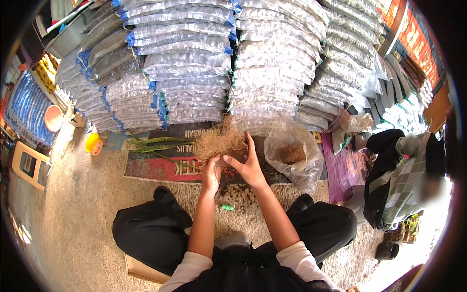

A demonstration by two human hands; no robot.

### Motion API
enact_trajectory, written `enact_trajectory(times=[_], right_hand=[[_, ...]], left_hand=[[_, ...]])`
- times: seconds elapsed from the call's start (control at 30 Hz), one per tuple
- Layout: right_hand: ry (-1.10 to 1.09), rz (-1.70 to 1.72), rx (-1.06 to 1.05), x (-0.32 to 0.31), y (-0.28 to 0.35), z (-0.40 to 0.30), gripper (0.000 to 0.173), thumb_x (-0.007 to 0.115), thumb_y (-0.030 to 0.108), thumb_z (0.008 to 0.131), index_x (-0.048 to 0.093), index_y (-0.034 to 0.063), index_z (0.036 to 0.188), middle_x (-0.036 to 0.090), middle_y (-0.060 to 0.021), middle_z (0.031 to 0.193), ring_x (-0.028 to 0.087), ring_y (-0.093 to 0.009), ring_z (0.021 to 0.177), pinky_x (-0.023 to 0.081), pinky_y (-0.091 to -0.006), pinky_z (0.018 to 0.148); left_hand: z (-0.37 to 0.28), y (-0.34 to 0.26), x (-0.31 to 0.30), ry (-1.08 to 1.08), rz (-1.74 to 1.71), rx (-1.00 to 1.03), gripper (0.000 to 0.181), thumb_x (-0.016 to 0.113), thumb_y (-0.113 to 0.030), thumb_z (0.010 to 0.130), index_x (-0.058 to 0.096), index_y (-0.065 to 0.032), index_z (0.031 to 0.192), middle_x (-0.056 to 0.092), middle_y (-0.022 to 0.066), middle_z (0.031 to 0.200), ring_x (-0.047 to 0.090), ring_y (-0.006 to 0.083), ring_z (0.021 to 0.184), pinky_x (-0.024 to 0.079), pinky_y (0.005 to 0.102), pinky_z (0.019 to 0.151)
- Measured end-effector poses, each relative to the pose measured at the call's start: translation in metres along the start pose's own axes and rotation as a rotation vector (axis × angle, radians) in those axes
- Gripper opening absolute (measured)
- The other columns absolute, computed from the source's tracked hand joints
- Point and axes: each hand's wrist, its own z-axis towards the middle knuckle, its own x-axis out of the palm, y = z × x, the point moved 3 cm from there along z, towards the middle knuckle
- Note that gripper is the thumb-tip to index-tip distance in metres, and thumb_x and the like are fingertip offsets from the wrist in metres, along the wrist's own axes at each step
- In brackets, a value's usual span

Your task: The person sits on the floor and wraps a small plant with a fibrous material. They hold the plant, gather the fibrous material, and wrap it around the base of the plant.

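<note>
A loose clump of brown coconut-like fibre (219, 143) lies between my hands, above a printed banner sheet (153, 171) on the ground. My left hand (211, 173) is against the clump's lower edge, its fingers partly hidden by the fibre. My right hand (249, 164) is spread at the clump's right side, thumb reaching towards my left hand and forefinger pointing up. Long green leaves of a snake plant (160, 144) stick out to the left of the fibre. Right of my right hand stands a clear plastic bag (310, 168) with brown fibre (292, 152) inside.
Stacked filled plastic sacks (270, 73) form a wall beyond the banner. A small green roll (227, 207) and dark soil crumbs lie near me. An orange-yellow pot (93, 144) and a plastic stool (31, 166) are left. Another person (401, 179) sits at right beside a purple sheet (344, 168).
</note>
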Motion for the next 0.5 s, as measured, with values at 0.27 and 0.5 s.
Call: enact_trajectory(times=[0.27, 0.5], right_hand=[[-0.284, 0.012, -0.059, -0.031, 0.001, 0.012, 0.022, 0.064, -0.002, 0.075, 0.059, -0.0032, 0.097, 0.064, -0.0064, 0.09, 0.057, -0.011, 0.08, 0.046, -0.0253, 0.072], [-0.446, 0.463, 0.234, -0.047, 0.006, 0.014, 0.027, 0.063, -0.004, 0.076, 0.057, 0.0035, 0.102, 0.062, -0.0037, 0.089, 0.059, -0.013, 0.077, 0.046, -0.0271, 0.069]], left_hand=[[-0.009, -0.043, 0.039, -0.074, 0.387, 0.041, 0.057, 0.064, -0.011, 0.082, 0.033, -0.0032, 0.13, 0.055, 0.0098, 0.107, 0.058, 0.0208, 0.091, 0.054, 0.0381, 0.078], [-0.008, -0.056, 0.021, -0.202, 0.036, 0.196, 0.041, 0.063, -0.006, 0.081, 0.045, -0.0019, 0.118, 0.056, 0.0085, 0.101, 0.059, 0.0206, 0.091, 0.052, 0.0425, 0.084]])
